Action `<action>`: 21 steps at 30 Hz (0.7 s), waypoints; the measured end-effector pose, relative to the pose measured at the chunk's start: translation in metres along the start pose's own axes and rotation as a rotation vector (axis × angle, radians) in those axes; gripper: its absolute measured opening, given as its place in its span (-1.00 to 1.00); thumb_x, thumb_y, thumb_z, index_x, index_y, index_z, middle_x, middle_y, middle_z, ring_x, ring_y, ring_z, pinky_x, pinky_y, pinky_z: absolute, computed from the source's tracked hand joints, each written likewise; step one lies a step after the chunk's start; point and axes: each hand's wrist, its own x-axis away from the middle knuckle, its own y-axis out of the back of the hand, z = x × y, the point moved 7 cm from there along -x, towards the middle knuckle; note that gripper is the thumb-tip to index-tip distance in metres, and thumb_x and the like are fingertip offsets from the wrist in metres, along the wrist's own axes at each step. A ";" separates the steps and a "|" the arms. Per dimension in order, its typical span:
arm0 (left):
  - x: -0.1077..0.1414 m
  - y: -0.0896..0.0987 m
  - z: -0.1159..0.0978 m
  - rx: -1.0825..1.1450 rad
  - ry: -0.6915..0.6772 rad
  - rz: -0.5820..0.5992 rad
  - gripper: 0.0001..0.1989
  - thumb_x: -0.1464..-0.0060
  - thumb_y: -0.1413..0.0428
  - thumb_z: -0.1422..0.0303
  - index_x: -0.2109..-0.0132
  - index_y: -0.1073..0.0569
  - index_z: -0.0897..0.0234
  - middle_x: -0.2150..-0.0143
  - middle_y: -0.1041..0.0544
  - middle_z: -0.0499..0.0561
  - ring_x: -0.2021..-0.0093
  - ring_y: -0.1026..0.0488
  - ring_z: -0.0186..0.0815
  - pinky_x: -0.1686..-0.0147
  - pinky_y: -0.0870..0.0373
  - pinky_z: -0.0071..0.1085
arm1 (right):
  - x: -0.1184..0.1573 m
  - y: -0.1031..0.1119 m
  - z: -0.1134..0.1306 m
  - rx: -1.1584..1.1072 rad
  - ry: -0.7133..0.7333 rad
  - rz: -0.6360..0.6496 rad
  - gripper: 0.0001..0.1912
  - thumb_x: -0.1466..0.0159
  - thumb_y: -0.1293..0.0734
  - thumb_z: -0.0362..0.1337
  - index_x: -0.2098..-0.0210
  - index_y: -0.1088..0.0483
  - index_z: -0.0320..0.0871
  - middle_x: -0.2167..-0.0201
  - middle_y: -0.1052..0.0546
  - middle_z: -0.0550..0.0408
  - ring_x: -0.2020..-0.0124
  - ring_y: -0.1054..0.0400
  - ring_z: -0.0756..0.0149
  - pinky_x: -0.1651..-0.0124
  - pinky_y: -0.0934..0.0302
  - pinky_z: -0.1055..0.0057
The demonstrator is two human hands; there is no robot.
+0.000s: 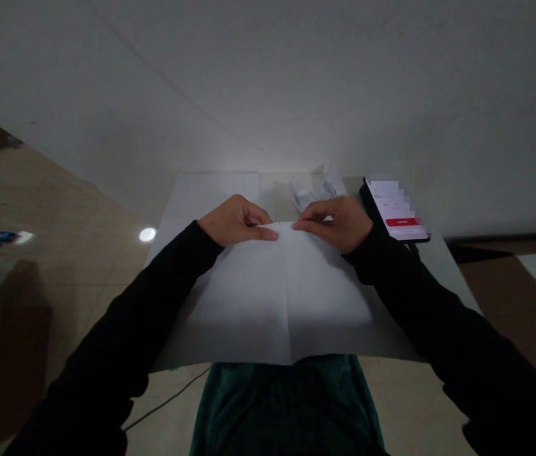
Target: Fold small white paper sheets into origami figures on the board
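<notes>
A large white sheet of paper (253, 297) with a crease down its middle lies over the small table and reaches its near edge. My left hand (239, 221) pinches the sheet's far edge just left of the crease, thumb on top. On the other side of the crease, my right hand (337, 223) grips the same edge between thumb and fingers. The fingertips of both hands are a short gap apart. Behind my right hand sits a crumpled piece of white paper (313, 190). Another flat white sheet (215, 193) lies beyond my left hand.
A phone (398, 212) with a lit screen stands tilted at the table's right. A pale wall (268, 82) rises behind the table. Brown boxes (11, 354) stand on the tiled floor (97, 272) at left, and a dark cable (168, 399) runs across the floor.
</notes>
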 end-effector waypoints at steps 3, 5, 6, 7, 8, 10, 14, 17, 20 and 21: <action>-0.001 0.001 0.005 -0.025 0.009 -0.008 -0.79 0.13 -0.29 0.28 0.38 -0.59 0.38 0.43 -0.60 0.05 0.47 -0.51 -0.34 0.47 -0.45 -0.50 | 0.004 -0.003 -0.011 -0.021 -0.028 0.050 -0.82 -0.11 -0.42 -0.17 0.51 -0.51 -0.14 0.60 -0.52 0.18 0.56 -0.35 0.42 0.44 -0.18 0.45; -0.003 0.002 0.007 -0.036 0.003 -0.009 -0.78 0.12 -0.28 0.27 0.38 -0.59 0.37 0.43 -0.60 0.04 0.48 -0.50 -0.35 0.48 -0.44 -0.51 | 0.008 -0.004 -0.017 -0.061 -0.037 0.006 -0.81 -0.12 -0.41 -0.15 0.52 -0.49 -0.13 0.59 -0.52 0.19 0.55 -0.35 0.42 0.42 -0.20 0.44; -0.003 0.002 0.008 -0.040 -0.002 -0.012 -0.78 0.12 -0.28 0.26 0.38 -0.59 0.38 0.42 -0.60 0.04 0.48 -0.49 -0.36 0.48 -0.43 -0.51 | 0.011 -0.003 -0.020 -0.074 -0.039 -0.036 -0.80 -0.13 -0.41 -0.14 0.52 -0.48 -0.12 0.58 -0.52 0.20 0.54 -0.36 0.42 0.41 -0.21 0.44; -0.003 0.003 0.008 -0.046 -0.007 -0.017 -0.77 0.11 -0.28 0.26 0.38 -0.59 0.38 0.42 -0.60 0.05 0.48 -0.49 -0.37 0.48 -0.42 -0.51 | 0.014 -0.003 -0.022 -0.076 -0.038 -0.082 -0.79 -0.13 -0.40 -0.13 0.52 -0.47 -0.12 0.57 -0.52 0.20 0.52 -0.36 0.41 0.39 -0.22 0.43; -0.004 0.003 0.009 -0.054 -0.009 -0.022 -0.77 0.11 -0.28 0.25 0.38 -0.59 0.38 0.42 -0.60 0.05 0.48 -0.48 -0.37 0.48 -0.41 -0.51 | 0.017 -0.003 -0.023 -0.067 -0.031 -0.123 -0.78 -0.14 -0.40 -0.12 0.52 -0.47 -0.11 0.56 -0.52 0.20 0.51 -0.36 0.40 0.37 -0.22 0.42; -0.004 0.004 0.009 -0.069 -0.012 -0.029 -0.76 0.12 -0.27 0.25 0.37 -0.59 0.39 0.42 -0.59 0.05 0.48 -0.47 -0.37 0.48 -0.40 -0.51 | 0.021 -0.004 -0.023 -0.033 0.008 -0.174 -0.79 -0.16 -0.39 -0.12 0.51 -0.46 -0.11 0.52 -0.54 0.18 0.47 -0.38 0.38 0.33 -0.22 0.40; -0.005 0.002 0.011 -0.145 -0.040 -0.027 -0.73 0.10 -0.25 0.22 0.42 -0.55 0.40 0.53 -0.51 -0.02 0.54 -0.39 -0.42 0.53 -0.31 -0.54 | 0.025 -0.008 -0.029 0.033 0.040 -0.201 -0.78 -0.19 -0.35 -0.12 0.48 -0.46 -0.12 0.47 -0.56 0.13 0.44 -0.39 0.35 0.32 -0.22 0.40; -0.006 0.000 0.018 -0.277 -0.057 -0.001 -0.69 0.07 -0.22 0.18 0.47 -0.51 0.40 0.62 -0.39 -0.10 0.60 -0.29 -0.47 0.60 -0.17 -0.56 | 0.025 -0.010 -0.042 0.085 -0.010 -0.190 -0.76 -0.20 -0.33 -0.09 0.47 -0.45 -0.12 0.49 -0.55 0.13 0.48 -0.36 0.36 0.36 -0.19 0.41; -0.006 -0.001 0.025 -0.329 -0.071 0.020 -0.67 0.02 -0.17 0.15 0.48 -0.51 0.39 0.61 -0.38 -0.11 0.57 -0.28 -0.46 0.57 -0.15 -0.55 | 0.025 -0.013 -0.054 0.155 -0.029 -0.175 -0.72 -0.21 -0.33 -0.06 0.47 -0.44 -0.12 0.51 -0.54 0.11 0.49 -0.36 0.34 0.38 -0.17 0.40; -0.006 0.000 0.026 -0.336 -0.079 0.012 -0.66 0.01 -0.16 0.15 0.47 -0.51 0.39 0.60 -0.39 -0.10 0.55 -0.30 -0.46 0.54 -0.17 -0.55 | 0.026 -0.014 -0.057 0.189 -0.022 -0.178 -0.71 -0.21 -0.32 -0.05 0.48 -0.44 -0.12 0.51 -0.53 0.10 0.48 -0.36 0.33 0.37 -0.17 0.39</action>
